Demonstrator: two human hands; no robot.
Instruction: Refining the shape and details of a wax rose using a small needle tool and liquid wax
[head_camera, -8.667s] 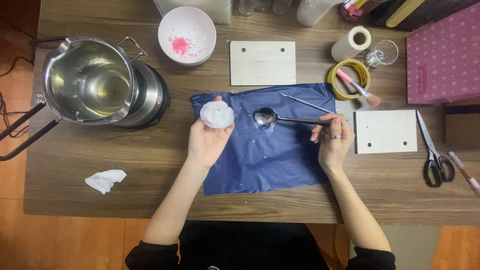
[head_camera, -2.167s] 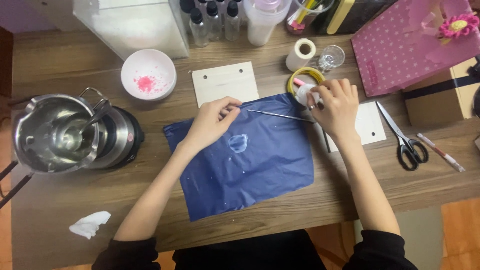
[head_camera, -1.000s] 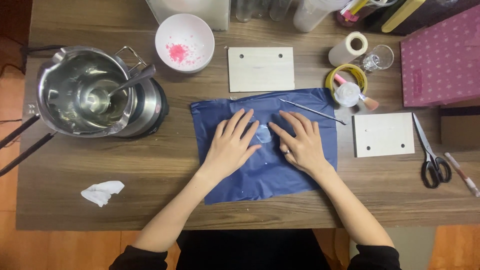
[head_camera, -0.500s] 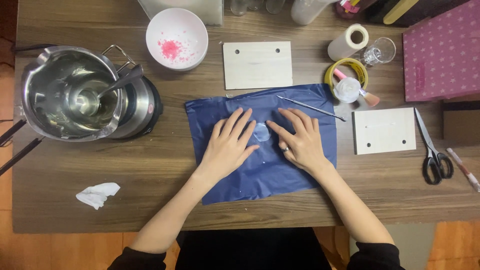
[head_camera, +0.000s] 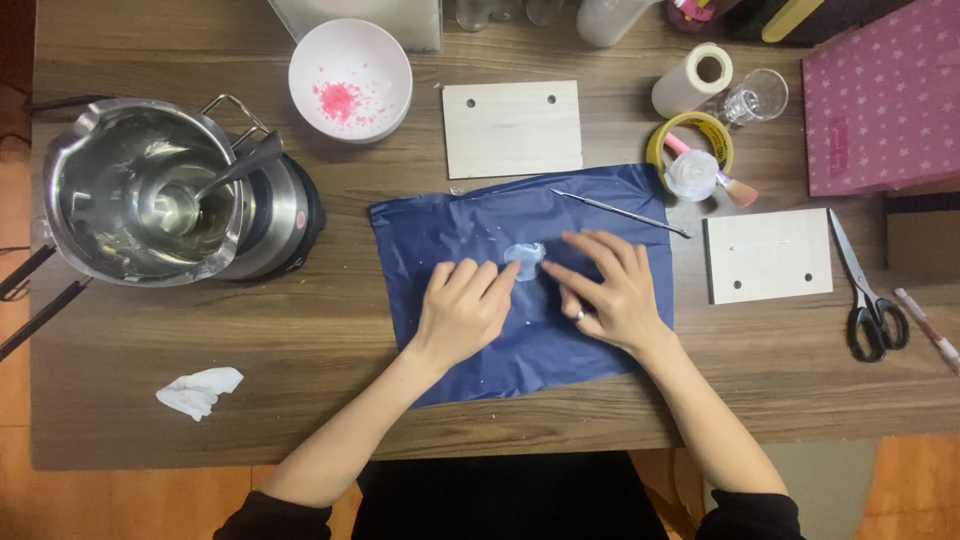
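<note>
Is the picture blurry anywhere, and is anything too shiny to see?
Head view: mostly sharp; the left hand and right hand on the blue sheet look slightly soft; bright glare inside the metal pot hides its contents; soft, short shadows lie beside the white bowl.

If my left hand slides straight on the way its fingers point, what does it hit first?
Most likely the pale wax blob on the blue sheet: the left hand points up and right, fingertips almost touching it. The right hand lies just beyond.
</note>
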